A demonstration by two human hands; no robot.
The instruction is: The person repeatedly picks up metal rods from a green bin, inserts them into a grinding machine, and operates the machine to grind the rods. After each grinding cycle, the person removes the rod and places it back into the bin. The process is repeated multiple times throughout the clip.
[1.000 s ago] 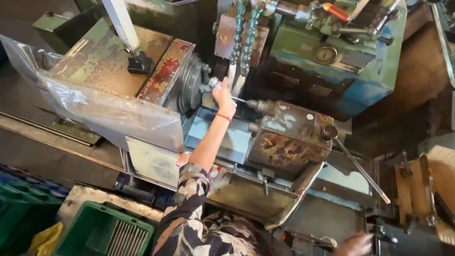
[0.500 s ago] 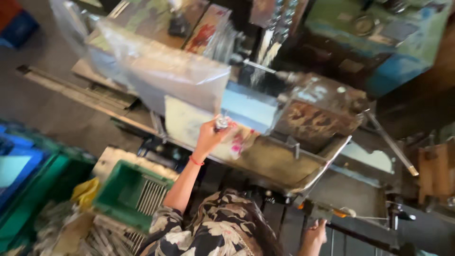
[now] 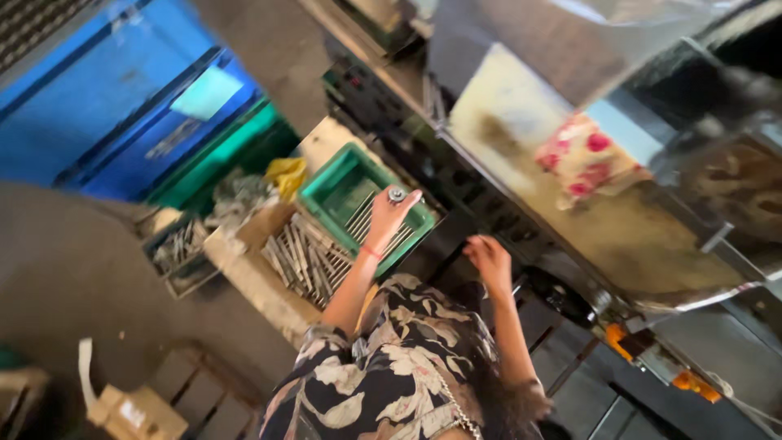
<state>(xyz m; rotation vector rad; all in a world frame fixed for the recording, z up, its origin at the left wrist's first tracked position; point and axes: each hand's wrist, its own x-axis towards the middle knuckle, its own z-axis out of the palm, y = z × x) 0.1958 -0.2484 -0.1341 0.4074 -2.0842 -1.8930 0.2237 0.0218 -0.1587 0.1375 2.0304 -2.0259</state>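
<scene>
Over the green crate point(image 3: 346, 183), at ten o'clock from our body, our left hand point(image 3: 387, 218) now pinches a small round metal part point(image 3: 397, 195), carried away from the lathe up at one o'clock. Our right hand point(image 3: 489, 259) hovers half-curled and empty beside it, so the part seems ready to go among the metal rods point(image 3: 305, 257).

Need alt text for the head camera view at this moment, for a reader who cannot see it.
The person's left hand holds a small metal part above a green crate with metal rods in it. The right hand reaches toward the dark machine base. More metal rods lie beside the crate, and a flowered cloth rests on the machine.
</scene>
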